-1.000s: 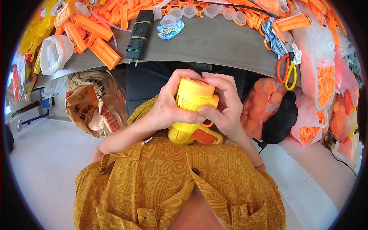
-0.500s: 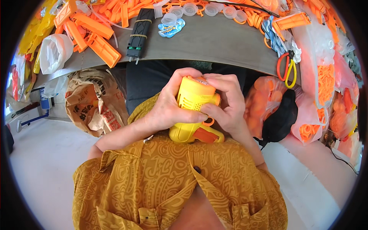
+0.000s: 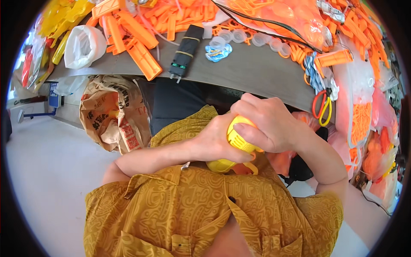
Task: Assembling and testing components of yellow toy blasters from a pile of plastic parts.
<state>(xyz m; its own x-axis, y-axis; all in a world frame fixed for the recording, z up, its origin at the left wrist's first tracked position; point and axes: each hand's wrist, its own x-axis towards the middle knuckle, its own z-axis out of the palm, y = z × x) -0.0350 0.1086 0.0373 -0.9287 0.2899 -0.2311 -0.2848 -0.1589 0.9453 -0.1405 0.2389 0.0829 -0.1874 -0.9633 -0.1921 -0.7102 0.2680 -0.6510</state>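
Observation:
Close in front of my chest I hold a yellow plastic toy gun point(image 3: 238, 141) with vent slots in its body. Its yellow handle end points down toward my shirt, partly behind my left hand. My left hand point(image 3: 216, 137) is wrapped round the body from the left. From the right, my right hand point(image 3: 272, 122) closes over the top end, its thumb lying across the yellow shell. Both hands hide most of the toy, including whatever the right fingers press on.
A grey table point(image 3: 252, 70) lies ahead, with orange parts point(image 3: 143, 55), a black strip bundle point(image 3: 186, 51), clear cups point(image 3: 259, 40), and a blue sticker point(image 3: 218, 52). Scissors point(image 3: 323, 107) hang at its right edge. A paper bag point(image 3: 113, 115) stands below left; filled plastic bags point(image 3: 361, 124) crowd the right.
The toy gun has shifted right in the view and tilted. My right hand has moved up and now covers its top end, with the elbow farther out. The view has shifted too.

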